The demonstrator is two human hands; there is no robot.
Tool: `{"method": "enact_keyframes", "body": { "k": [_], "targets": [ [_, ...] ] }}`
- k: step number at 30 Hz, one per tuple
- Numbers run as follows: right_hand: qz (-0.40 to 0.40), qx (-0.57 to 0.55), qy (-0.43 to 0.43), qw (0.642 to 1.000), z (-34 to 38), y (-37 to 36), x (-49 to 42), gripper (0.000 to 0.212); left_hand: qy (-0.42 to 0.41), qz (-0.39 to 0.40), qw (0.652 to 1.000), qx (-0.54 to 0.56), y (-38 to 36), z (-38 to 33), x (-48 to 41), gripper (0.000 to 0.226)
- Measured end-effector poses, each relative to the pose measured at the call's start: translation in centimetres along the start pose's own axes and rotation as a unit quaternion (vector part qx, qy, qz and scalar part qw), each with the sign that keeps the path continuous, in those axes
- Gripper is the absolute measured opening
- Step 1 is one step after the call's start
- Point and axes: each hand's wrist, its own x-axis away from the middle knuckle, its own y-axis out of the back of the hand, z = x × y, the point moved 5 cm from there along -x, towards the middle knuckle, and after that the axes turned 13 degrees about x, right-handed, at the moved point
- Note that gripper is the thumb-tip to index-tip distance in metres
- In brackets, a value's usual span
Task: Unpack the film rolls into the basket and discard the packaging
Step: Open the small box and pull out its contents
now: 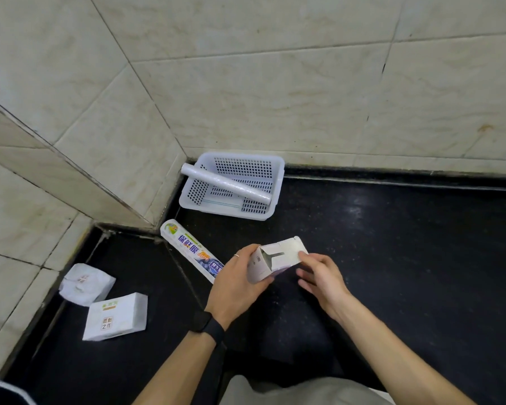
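While one film roll [227, 184] lies slantwise in the white basket [222, 211] in the corner, a person's left hand [234, 285] grips an opened carton [275, 255] steady, letting the right hand [322, 276] pinch its end flap; a second box [192, 248] waits just beside it.

The left hand [234, 285] grips an open carton [275, 258], the right hand [323, 277] pinching its flap. A film roll [227, 182] lies across the basket [278, 182].
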Motion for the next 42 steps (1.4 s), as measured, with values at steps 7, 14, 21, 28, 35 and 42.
{"method": "enact_keyframes", "body": {
  "k": [7,14,21,28,35,42],
  "targets": [
    [0.15,0.033,-0.036,0.987,1.2,-2.1,2.6,0.039,-0.062,0.042,0.99,-0.118,-0.5,-0.5,-0.6,0.072],
    [0.137,-0.037,-0.025,0.99,1.7,-1.7,1.5,0.027,-0.12,0.044,0.982,-0.137,-0.5,-1.2,-0.5,0.061],
    [0.136,-0.048,0.005,0.989,1.6,-1.1,0.8,0.044,-0.123,0.028,0.987,-0.101,-0.1,-0.9,-0.8,0.063],
    [0.134,0.028,0.085,0.987,1.7,-0.4,0.9,0.061,0.013,0.025,0.997,0.068,0.7,-1.0,-1.5,0.098],
    [0.048,0.141,0.21,0.966,2.3,-0.1,1.6,0.079,0.034,0.083,0.993,0.079,0.6,-1.2,-1.9,0.107],
    [0.026,0.091,0.22,0.971,1.6,-0.4,1.1,0.079,0.033,0.091,0.99,0.103,0.0,-0.8,-1.5,0.102]
  ]
}}
